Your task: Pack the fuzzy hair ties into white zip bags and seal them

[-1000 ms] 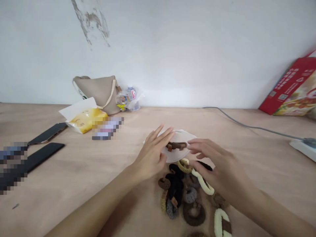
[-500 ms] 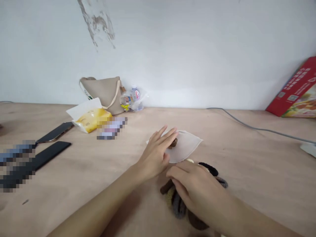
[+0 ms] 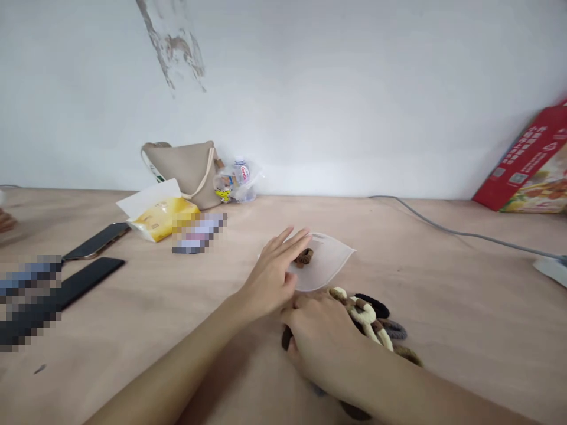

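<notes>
My left hand (image 3: 274,273) lies flat, fingers stretched out, on the left edge of a frosted white pouch (image 3: 325,268) on the wooden table (image 3: 443,295). A brown hair tie (image 3: 304,257) shows at the pouch beside my fingertips. My right hand (image 3: 321,339) rests palm down on a heap of hair ties (image 3: 370,316) just in front of the pouch; its fingers curl down onto the heap and hide what is under them. Cream, black, grey and brown ties stick out to the right of that hand.
A beige bag (image 3: 186,168), a plastic-wrapped bottle (image 3: 234,180) and a yellow packet (image 3: 162,215) stand at the back left. Two dark phones (image 3: 91,260) lie at the left. A grey cable (image 3: 447,227) runs right toward a red box (image 3: 527,168). Another person's fingers (image 3: 5,219) show at the far left.
My right hand has come back from the pouch and dropped onto the heap of hair ties. My left hand has stayed on the pouch's edge.
</notes>
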`<action>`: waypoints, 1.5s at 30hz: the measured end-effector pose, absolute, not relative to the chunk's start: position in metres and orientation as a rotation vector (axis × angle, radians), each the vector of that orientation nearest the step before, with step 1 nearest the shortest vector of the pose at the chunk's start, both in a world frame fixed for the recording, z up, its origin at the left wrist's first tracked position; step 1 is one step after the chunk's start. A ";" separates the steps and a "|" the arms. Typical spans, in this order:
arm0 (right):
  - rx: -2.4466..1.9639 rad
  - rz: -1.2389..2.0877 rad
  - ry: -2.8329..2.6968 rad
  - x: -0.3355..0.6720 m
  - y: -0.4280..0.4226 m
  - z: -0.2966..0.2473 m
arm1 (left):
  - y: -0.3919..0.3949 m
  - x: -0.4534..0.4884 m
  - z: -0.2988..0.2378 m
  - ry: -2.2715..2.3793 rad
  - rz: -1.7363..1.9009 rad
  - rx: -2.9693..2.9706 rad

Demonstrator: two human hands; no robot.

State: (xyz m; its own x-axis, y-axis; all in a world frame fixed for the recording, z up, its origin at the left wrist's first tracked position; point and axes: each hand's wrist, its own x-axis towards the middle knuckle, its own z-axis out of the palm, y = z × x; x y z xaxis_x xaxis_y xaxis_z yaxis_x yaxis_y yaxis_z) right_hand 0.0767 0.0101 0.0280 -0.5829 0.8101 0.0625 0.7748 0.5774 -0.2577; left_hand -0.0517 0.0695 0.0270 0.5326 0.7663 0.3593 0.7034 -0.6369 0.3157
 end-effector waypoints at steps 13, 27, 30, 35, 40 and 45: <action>-1.473 0.288 -2.105 0.145 0.025 0.034 | 0.071 -0.054 0.025 1.187 0.754 2.606; -0.815 -0.127 -2.781 0.170 -0.032 0.000 | 0.063 -0.042 0.020 1.061 0.740 2.677; -0.804 -0.154 -2.740 0.171 -0.031 0.000 | 0.064 -0.043 0.020 1.053 0.731 2.691; -0.992 0.051 -2.437 0.182 -0.023 0.024 | 0.062 -0.045 0.025 1.052 0.665 2.689; -1.116 -0.032 -2.222 0.180 0.010 0.041 | 0.061 -0.047 0.028 1.036 0.687 2.664; -1.194 0.025 -2.178 0.199 0.007 0.033 | 0.062 -0.047 0.028 1.039 0.695 2.653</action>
State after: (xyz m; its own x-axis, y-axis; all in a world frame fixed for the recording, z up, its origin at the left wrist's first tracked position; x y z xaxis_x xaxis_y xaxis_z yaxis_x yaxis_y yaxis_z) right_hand 0.1990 0.0065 0.0327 -0.3777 0.7611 0.5272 0.7489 0.5860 -0.3095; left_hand -0.0468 0.0617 0.0285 0.6404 0.6833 0.3506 0.5850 -0.7298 0.3537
